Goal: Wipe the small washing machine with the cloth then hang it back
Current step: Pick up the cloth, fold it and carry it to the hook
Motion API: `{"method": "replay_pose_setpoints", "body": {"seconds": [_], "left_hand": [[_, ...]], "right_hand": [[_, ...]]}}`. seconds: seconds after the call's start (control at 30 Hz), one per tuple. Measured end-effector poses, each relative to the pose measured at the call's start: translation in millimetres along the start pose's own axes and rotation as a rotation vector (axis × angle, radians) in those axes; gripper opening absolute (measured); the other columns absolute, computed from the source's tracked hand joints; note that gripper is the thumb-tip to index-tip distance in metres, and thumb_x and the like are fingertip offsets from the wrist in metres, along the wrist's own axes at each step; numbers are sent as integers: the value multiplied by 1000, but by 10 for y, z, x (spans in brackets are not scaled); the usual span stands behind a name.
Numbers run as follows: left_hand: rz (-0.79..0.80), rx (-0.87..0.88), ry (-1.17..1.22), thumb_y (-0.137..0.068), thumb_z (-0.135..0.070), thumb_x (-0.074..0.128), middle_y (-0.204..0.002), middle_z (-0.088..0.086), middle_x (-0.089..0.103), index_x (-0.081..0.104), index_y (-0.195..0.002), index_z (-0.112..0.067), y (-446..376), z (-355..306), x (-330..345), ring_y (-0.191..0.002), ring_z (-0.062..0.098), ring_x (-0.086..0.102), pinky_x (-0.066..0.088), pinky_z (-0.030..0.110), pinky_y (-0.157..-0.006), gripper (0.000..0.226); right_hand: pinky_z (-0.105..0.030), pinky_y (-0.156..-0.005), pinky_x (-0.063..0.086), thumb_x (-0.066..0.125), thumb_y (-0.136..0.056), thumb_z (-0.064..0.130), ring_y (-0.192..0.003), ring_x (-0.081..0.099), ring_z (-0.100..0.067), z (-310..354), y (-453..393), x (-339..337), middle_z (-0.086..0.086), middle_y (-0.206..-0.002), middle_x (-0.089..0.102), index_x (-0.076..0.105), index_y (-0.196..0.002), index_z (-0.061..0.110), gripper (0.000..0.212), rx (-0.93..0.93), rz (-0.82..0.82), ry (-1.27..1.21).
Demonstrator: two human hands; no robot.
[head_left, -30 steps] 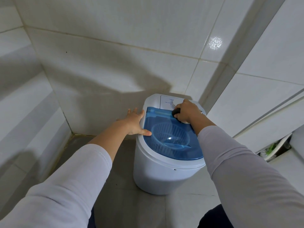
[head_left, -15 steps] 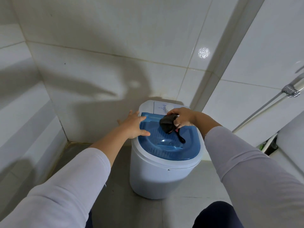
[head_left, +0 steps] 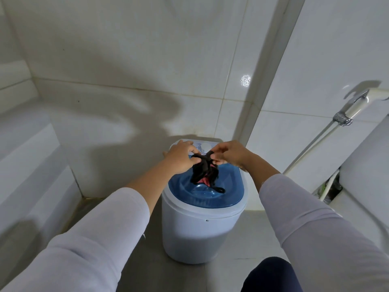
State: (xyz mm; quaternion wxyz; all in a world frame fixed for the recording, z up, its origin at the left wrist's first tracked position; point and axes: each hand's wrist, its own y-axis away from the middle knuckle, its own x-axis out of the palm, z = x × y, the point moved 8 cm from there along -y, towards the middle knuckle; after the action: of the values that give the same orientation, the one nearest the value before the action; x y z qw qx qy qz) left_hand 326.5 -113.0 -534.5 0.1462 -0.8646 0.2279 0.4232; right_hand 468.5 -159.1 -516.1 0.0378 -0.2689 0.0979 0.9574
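Note:
The small washing machine (head_left: 195, 230) is a white tub with a blue see-through lid (head_left: 229, 190) and stands on the floor in the tiled corner. A dark cloth (head_left: 203, 172) with a patch of red hangs bunched above the lid, its lower end touching the blue surface. My left hand (head_left: 181, 158) and my right hand (head_left: 229, 154) both pinch the cloth's top, close together over the back of the lid. Behind my hands a white control dial (head_left: 205, 147) shows on the machine's panel.
White tiled walls close in on the left and behind the machine. A bidet sprayer (head_left: 349, 111) with its hose hangs on the right wall beside a white toilet (head_left: 366, 171). My dark-clad knee (head_left: 271, 275) is at the bottom edge. Grey floor surrounds the machine.
My left hand left the lid's rim and joined the right hand on the cloth. The cloth came off the control panel and now hangs unfolded over the lid. The view rose.

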Motion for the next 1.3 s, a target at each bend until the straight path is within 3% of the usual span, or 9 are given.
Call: {"method": "replay_pose_setpoints", "body": {"seconds": [0.17, 0.37, 0.63, 0.77, 0.83, 0.97, 1.07, 1.13, 1.3], "left_hand": [[29, 13, 63, -91, -38, 59, -154, -4, 36, 70, -106, -23, 16, 14, -93, -141, 20, 35, 26, 40, -115, 23], [-26, 19, 175, -95, -23, 55, -143, 2, 50, 56, -127, -19, -91, -5, -188, -133, 22, 44, 31, 23, -97, 32], [-86, -42, 210, -93, -26, 59, -149, -1, 45, 68, -102, -12, -492, 380, -295, -138, 21, 40, 27, 30, -109, 19], [-124, -94, 184, -94, -28, 57, -145, -3, 50, 68, -97, -12, -613, 476, -683, -136, 19, 42, 27, 29, -110, 19], [-124, -125, 172, -94, -29, 55, -143, -4, 52, 66, -97, -14, -613, 476, -940, -135, 19, 44, 30, 31, -109, 19], [-130, -188, 169, -96, -28, 51, -133, -3, 60, 63, -104, -13, -516, 344, -1602, -125, 20, 52, 38, 34, -103, 21], [-180, -242, 160, -97, -28, 48, -117, 2, 64, 59, -107, -13, -394, 171, -2260, -111, 23, 57, 43, 36, -95, 21], [-220, -263, 147, -97, -28, 47, -110, 3, 65, 57, -106, -14, -308, 44, -2719, -106, 24, 58, 44, 37, -92, 20], [-272, -292, 71, -96, -33, 46, -97, 0, 65, 56, -100, -20, -119, -286, -3806, -96, 27, 60, 47, 41, -89, 16]], "right_hand": [[-9, -63, 56, 61, -86, -3, -68, 61, -14, 85, -35, -61, -13, -89, 65, 65, -113, -6, 27, -42, -75, -44], [-17, -75, 57, 62, -86, 0, -75, 64, -15, 274, -206, 50, -15, -93, 68, 68, -109, -2, 24, -150, -59, -64], [-18, -65, 48, 60, -89, 8, -71, 54, -11, 372, -759, 115, -9, -85, 60, 66, -92, 5, 7, -136, -48, 53], [-30, -80, 51, 57, -91, 11, -83, 54, -19, 599, -988, 101, -12, -89, 59, 60, -86, 8, 6, -85, 10, 111], [-31, -81, 48, 56, -91, 12, -79, 54, -18, 853, -1004, 92, -10, -87, 60, 59, -88, 10, 5, -79, 47, 147], [-19, -64, 38, 55, -91, 13, -69, 48, -11, 1644, -924, 52, 6, -70, 52, 58, -86, 12, 6, -115, 103, 205], [-24, -73, 39, 55, -91, 15, -81, 49, -16, 2334, -812, -24, 11, -71, 51, 58, -86, 13, 6, -160, 126, 215], [-28, -78, 39, 55, -91, 16, -83, 50, -17, 2803, -714, -94, 11, -72, 52, 60, -90, 12, 6, -190, 142, 202], [-23, -65, 41, 56, -91, 14, -66, 50, -15, 3938, -443, -283, -1, -63, 53, 62, -103, 13, 14, -290, 183, 190]]}}
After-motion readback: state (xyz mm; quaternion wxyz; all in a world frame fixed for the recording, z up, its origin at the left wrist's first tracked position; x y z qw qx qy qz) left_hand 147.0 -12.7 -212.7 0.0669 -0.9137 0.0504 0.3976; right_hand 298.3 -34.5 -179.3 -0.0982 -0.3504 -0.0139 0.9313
